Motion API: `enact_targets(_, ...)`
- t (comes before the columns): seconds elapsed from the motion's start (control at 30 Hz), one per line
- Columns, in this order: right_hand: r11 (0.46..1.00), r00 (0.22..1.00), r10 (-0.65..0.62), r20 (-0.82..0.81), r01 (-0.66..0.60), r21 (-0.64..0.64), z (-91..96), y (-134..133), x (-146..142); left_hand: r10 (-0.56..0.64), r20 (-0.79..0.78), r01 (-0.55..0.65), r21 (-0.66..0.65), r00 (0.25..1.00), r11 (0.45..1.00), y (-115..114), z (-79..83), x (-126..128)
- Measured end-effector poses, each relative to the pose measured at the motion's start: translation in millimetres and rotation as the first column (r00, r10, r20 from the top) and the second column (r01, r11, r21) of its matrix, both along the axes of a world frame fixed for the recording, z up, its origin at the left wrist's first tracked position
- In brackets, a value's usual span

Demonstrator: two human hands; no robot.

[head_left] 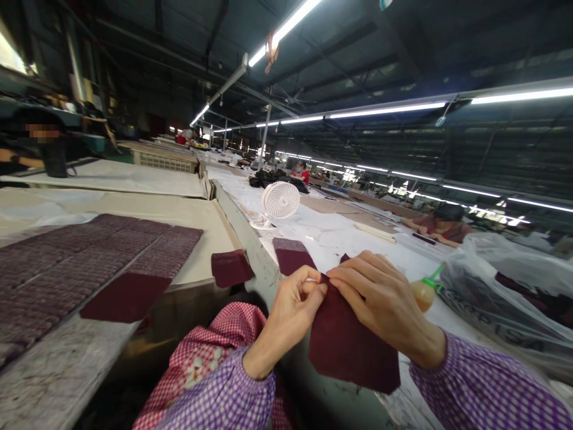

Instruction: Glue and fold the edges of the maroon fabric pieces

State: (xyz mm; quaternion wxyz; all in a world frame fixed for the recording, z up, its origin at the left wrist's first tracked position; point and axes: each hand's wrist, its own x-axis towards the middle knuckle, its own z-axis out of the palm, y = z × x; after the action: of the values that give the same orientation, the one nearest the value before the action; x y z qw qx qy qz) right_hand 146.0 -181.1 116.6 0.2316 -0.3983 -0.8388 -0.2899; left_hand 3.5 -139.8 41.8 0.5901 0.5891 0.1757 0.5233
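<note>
In the head view, both hands meet low in the middle of the frame, over the near edge of the long white table (340,236). The left hand (293,304) has thumb and forefinger pinched together on the upper left corner of the maroon fabric piece (351,349). The right hand (380,301) lies over the piece's top edge, fingers curled close together, their tips touching the same corner just beside the left fingertips. How much cloth sits under the right palm cannot be told.

From that shared pinch the maroon fabric piece hangs down and to the right, its long axis running from the fingers toward the near side and its lower edge free. The grip is at its far, upper end, and both hands are equally close to it.

Just beyond the hands, a second maroon piece (290,255) lies on the table edge. A third maroon piece (230,267) overhangs the corner of the left table (210,230), where rows of laid-out pieces (89,251) cover the near left. A small white fan (280,200) stands farther along. To the right are a bottle with a green cap (424,292), a clear plastic bag (501,280) and, well apart, a co-worker (441,226) leaning on the table.
</note>
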Motion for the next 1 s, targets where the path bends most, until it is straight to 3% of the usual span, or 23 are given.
enact_targets(0.07,0.998,0.999,-0.025,0.045,0.023,0.056,-0.9,0,1,0.024,-0.030,-0.024,0.024,0.999,0.999,-2,-0.3,0)
enact_targets(0.2,1.000,0.999,-0.011,0.046,0.011,0.006,-2.9,0,1,0.115,-0.077,-0.107,0.104,0.990,0.989,-3,-1.4,1)
enact_targets(0.4,0.998,0.999,-0.020,0.046,0.017,0.065,-8.3,-2,-4,0.314,-0.140,-0.261,0.303,0.939,0.916,-8,-0.4,3)
enact_targets(0.53,0.994,0.999,-0.004,0.053,-0.001,0.105,-10.7,0,-7,0.362,-0.174,-0.283,0.362,0.916,0.888,-11,0.3,4)
enact_targets(0.7,0.994,0.999,0.046,-0.024,-0.043,0.099,-12.7,4,-7,0.359,-0.205,-0.272,0.355,0.910,0.894,-10,1.3,3)
enact_targets(0.83,0.996,0.993,0.083,-0.087,-0.081,0.023,-11.6,6,-5,0.288,-0.220,-0.222,0.282,0.932,0.933,-9,1.7,0)
enact_targets(1.0,0.989,0.996,0.067,0.066,-0.075,0.125,-8.2,15,2,0.095,-0.204,-0.065,0.152,0.974,0.986,-2,2.8,-5)
